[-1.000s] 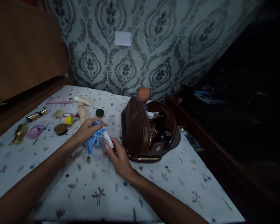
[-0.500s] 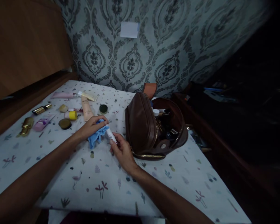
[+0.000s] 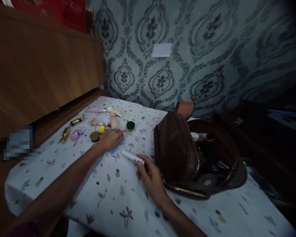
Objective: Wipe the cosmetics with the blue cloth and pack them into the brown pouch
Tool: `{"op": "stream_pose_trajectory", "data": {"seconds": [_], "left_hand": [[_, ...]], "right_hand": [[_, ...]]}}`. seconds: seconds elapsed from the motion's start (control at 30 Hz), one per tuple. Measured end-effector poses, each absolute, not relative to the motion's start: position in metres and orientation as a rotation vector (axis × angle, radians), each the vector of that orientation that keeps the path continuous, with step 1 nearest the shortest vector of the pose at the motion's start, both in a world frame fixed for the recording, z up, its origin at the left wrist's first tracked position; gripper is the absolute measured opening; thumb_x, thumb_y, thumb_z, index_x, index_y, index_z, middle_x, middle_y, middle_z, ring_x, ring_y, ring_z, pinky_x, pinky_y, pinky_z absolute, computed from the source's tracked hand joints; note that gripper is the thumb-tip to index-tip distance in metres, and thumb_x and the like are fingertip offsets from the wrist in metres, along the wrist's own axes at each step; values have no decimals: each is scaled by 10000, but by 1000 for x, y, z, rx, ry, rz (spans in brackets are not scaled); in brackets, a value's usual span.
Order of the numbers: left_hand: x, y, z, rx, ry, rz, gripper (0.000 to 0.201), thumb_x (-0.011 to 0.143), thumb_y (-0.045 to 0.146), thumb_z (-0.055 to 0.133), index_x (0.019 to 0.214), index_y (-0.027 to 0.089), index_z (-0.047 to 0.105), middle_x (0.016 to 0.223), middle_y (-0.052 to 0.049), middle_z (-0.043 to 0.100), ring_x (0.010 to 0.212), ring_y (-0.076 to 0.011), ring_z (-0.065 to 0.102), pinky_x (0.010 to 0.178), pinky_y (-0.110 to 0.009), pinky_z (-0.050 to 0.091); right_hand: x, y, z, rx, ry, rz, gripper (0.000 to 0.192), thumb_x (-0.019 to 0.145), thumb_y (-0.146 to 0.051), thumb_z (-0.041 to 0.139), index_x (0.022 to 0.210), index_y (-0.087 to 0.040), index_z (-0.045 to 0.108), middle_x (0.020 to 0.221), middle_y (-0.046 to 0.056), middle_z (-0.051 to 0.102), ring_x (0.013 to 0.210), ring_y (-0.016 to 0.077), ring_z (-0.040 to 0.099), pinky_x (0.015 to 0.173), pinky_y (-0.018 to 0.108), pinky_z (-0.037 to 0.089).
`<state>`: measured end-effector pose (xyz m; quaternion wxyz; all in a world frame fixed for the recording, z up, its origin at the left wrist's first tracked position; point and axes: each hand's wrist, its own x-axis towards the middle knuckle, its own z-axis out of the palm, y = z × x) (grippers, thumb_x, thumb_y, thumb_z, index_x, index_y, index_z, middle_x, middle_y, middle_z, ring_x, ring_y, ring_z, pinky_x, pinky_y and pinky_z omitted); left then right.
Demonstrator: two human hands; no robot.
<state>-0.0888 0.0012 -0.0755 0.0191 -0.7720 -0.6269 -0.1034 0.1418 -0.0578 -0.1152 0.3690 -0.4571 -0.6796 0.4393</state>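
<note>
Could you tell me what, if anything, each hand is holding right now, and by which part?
The right hand holds a white tube by its near end. The left hand rests flat on a blue cloth, pressing rather than gripping it.

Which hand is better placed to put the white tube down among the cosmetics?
Probably the right hand: its fingers already hold the white tube. The left hand lies on the blue cloth, though nearer the cosmetics.

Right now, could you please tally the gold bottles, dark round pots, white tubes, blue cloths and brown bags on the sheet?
Gold bottles: 2
Dark round pots: 2
White tube: 1
Blue cloth: 1
Brown bag: 1
Total: 7
</note>
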Motion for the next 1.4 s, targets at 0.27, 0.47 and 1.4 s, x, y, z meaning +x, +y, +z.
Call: {"op": "stream_pose_trajectory", "data": {"seconds": [0.27,0.47,1.4], "left_hand": [[-142,10,-72,-1933,-2179,-200,303,959,162,376,1029,121,668,1029,-197,679,1053,-331,614,806,-416,487],[-151,8,-66,-1864,-2175,-265,379,1002,212,297,1177,99,613,1111,-222,655,1077,-354,602,788,-431,488],[-139,33,-85,-1911,-2350,-349,305,1025,323,372,1248,226,555,1100,-108,688,971,-255,671,768,-347,482]], "right_hand": [[142,-57,-117,-1156,-1736,1129,502,889,-576,513,1120,-157,667,588,7,607,537,171,569,492,253,417],[141,-58,-113,-1175,-1718,1129,519,870,-596,519,1098,-160,682,590,9,605,525,168,556,482,254,413],[142,-50,-117,-1269,-1697,1240,623,765,-676,605,1096,-154,678,644,29,640,539,163,552,491,261,474]]}}
